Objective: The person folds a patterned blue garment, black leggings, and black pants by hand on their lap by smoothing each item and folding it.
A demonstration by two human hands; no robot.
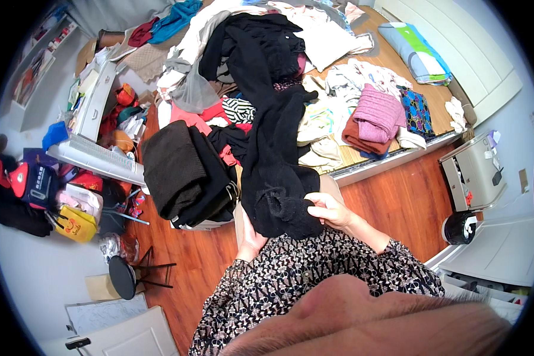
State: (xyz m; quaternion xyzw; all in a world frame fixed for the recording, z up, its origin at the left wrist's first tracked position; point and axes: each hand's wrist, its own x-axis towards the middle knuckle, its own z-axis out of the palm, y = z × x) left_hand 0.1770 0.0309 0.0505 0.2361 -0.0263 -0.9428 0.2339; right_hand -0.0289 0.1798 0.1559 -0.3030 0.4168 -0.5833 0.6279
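Note:
A long black knit garment (pixel 276 147) stretches from the bed's clothes pile toward my body, its near end bunched at my waist. My right hand (pixel 333 211) pinches the right edge of that bunched end between thumb and fingers. On the opposite side, my left hand (pixel 252 240) holds the garment from below, its fingers mostly hidden by the cloth. Left of the garment stands a stack of folded dark clothes (pixel 175 169), a ribbed brown-black piece on top. Further right on the bed lie a folded pink cable-knit sweater (pixel 379 111) and a rust-coloured folded piece (pixel 366 139) beneath it.
Loose clothes, including a white garment (pixel 327 42) and a black-and-white striped piece (pixel 239 110), cover much of the bed. A folded blue-green quilt (pixel 416 53) lies by the headboard. Bags (pixel 75 222) and a black stool (pixel 123 277) stand left; a nightstand (pixel 474 171) stands right.

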